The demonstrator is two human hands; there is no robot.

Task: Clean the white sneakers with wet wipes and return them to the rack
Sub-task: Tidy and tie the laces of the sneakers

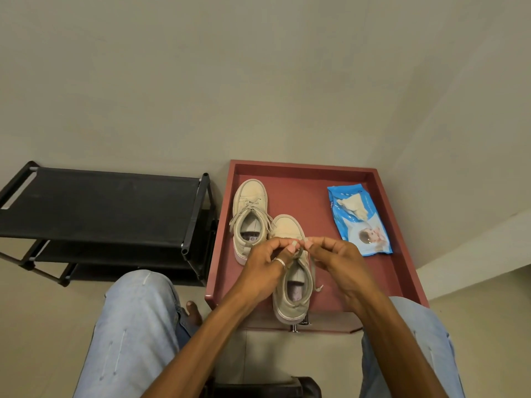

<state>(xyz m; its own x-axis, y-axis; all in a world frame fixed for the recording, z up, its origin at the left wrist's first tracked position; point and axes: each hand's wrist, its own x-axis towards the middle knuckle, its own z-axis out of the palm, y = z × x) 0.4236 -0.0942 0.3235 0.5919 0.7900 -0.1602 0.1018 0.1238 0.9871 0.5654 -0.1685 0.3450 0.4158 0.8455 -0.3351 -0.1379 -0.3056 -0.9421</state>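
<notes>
- The near sneaker (291, 294) sits at the lower centre of the frame, heel toward the person and toe pointing up the frame, on the red table (373, 179). Its heel reaches the table's near edge.
- Both hands meet over its lacing. The left hand (265, 261) and right hand (334, 257) have fingertips pinched together on what looks like the lace; whether it is being tied or loosened I cannot tell. Neither hand holds a wipe.
- I judge the shoe is kept flat on the table so that both hands are free for the lace.
- The far sneaker (250, 214) lies just up and left of the first, its side touching or nearly touching the other's toe, with its laces loose.
- Both sneakers look off-white to beige rather than clean white, with pale pinkish soles and a dull upper. A grey insole shows inside each one.
- The wet wipes pack (359, 219), blue with a baby's picture, lies at the right of the table, well apart from the shoes. A wipe is pulled partly out of its opening, ready to take.
- The black rack (97, 205) stands at the left of the frame just beside the table. Its top shelf is bare, so the return trip should be short.
- Denim-clad knees frame the bottom of the view.
</notes>
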